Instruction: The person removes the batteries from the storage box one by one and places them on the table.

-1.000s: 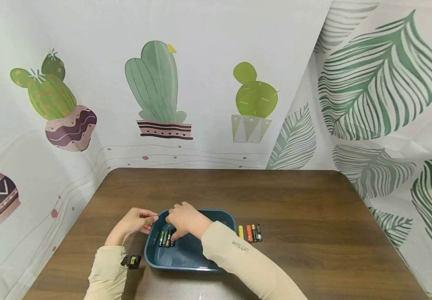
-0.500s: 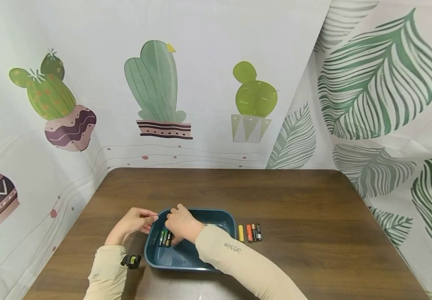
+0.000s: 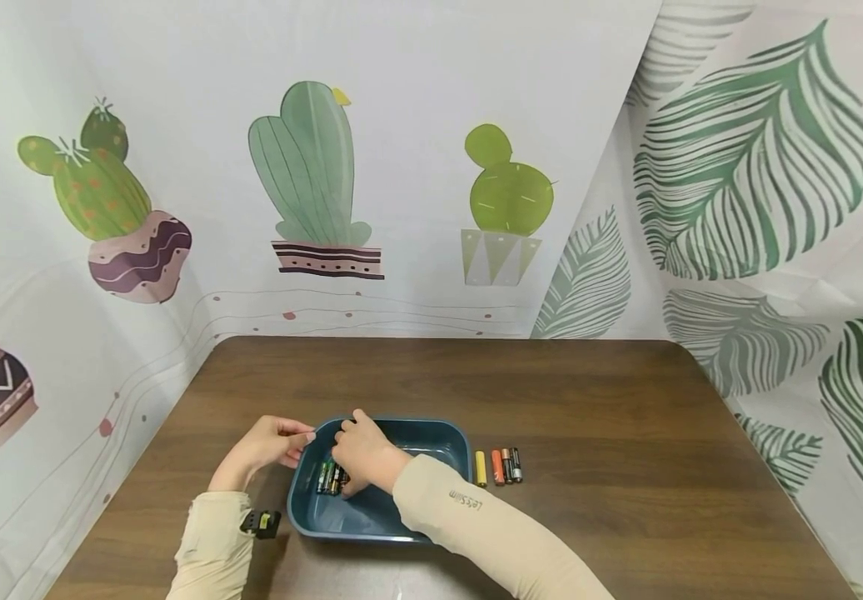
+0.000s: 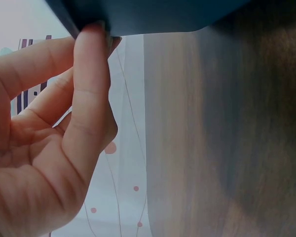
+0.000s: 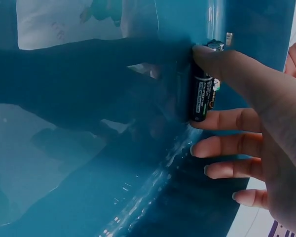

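Left hand (image 3: 262, 450) pinches the near-left rim of the tray (image 3: 431, 433), steadying it. Right hand (image 3: 362, 454), inside the tray, presses a fingertip to the end of one battery (image 5: 202, 94) in the cluster (image 3: 330, 477), fingers loosely curled. Risk: it rolls from under the fingertip. Four batteries (image 3: 497, 467) lie on the worktop (image 3: 626, 417) beyond.

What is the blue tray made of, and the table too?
The blue tray looks like smooth, glossy plastic: its inside shows shiny reflections in the right wrist view. The table looks like dark wood, or a wood-look coating: brown grain lines run along it.
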{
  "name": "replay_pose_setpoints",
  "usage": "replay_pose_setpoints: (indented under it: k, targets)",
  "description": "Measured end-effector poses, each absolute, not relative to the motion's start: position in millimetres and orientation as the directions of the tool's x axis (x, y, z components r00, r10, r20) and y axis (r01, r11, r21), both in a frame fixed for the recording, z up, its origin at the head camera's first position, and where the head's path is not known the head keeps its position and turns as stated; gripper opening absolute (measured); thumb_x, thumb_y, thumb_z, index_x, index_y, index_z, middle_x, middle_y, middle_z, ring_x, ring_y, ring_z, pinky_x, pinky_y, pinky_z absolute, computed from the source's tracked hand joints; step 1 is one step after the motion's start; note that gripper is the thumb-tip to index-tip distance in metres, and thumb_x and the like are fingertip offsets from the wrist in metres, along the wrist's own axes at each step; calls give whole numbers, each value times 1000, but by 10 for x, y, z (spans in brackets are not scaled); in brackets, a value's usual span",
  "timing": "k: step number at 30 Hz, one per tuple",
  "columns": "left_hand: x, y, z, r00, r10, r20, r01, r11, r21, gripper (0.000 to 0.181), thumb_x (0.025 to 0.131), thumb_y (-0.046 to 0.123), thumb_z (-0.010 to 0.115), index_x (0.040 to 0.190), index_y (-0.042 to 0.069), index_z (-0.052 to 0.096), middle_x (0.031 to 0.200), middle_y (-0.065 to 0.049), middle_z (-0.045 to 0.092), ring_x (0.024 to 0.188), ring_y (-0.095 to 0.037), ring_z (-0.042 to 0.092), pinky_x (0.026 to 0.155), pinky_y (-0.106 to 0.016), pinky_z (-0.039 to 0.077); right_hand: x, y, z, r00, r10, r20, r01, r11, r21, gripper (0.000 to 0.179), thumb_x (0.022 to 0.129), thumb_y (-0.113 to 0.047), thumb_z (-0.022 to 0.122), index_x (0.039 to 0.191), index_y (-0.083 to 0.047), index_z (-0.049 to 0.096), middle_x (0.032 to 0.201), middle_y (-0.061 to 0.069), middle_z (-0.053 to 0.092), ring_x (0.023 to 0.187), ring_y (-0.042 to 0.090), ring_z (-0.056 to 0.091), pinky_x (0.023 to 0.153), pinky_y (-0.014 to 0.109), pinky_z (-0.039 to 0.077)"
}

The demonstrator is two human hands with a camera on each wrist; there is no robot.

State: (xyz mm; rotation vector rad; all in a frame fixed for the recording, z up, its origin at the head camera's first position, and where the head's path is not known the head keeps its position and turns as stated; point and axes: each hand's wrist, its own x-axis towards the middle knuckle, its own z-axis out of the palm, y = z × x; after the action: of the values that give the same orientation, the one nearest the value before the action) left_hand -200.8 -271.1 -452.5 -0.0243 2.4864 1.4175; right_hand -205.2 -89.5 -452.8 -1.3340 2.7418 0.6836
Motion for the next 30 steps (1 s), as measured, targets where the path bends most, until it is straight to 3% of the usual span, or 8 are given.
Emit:
replay_pose_setpoints:
  k: [15, 30]
  targets:
    - [-1988, -2710, -4500, -961, 139, -239, -133, 523, 842, 27, 92, 8, 63, 108, -14, 64, 77, -8, 66, 62, -18, 62, 60, -36, 58, -2026, -827, -4434, -616, -764, -190, -775, 545, 321, 57, 75, -71, 64, 117, -32, 67, 118, -13, 61, 108, 9, 49, 93, 29, 37]
    - [-1991, -2702, -4521, -964, 113, -240, -148, 522, 840, 26, 91, 7, 64, 108, -13, 65, 76, -7, 65, 61, -18, 63, 61, -36, 58, -2037, -601, -4248, -643, -747, -168, -757, 587, 287, 59, 73, -69, 67, 119, -32, 66, 122, -13, 59, 106, 9, 49, 95, 31, 38]
